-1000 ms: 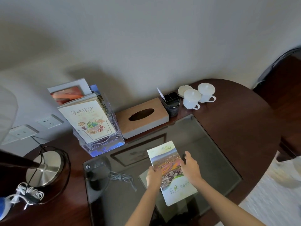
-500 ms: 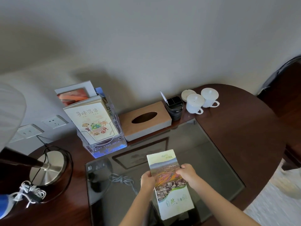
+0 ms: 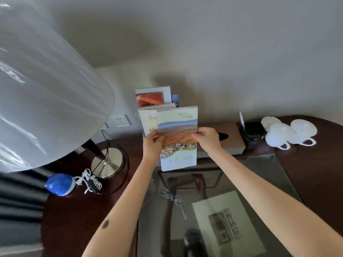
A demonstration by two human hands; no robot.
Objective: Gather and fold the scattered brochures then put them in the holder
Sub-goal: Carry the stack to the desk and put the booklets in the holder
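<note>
A folded landscape brochure (image 3: pixel 177 127) is upright in the air, right in front of the clear brochure holder. My left hand (image 3: pixel 152 145) grips its left edge and my right hand (image 3: pixel 207 139) grips its right edge. Behind it stand a cream brochure with a food picture (image 3: pixel 148 121) and an orange-and-white one (image 3: pixel 152 96), both in the holder. The holder itself is almost wholly hidden by the held brochure; only a bluish corner (image 3: pixel 175 99) shows.
A lamp with a big shade (image 3: pixel 42 89) and metal base (image 3: pixel 107 162) stands at left, with a blue object (image 3: pixel 59 184) and white cable beside it. A tissue box (image 3: pixel 232 138), pen cup (image 3: pixel 251 133) and white cups (image 3: pixel 289 134) line the back. The glass desk top (image 3: pixel 259 182) lies below.
Both hands lifted the brochure off the glass top and carried it back and left, up to the holder. The view has swung left, bringing the lamp shade in.
</note>
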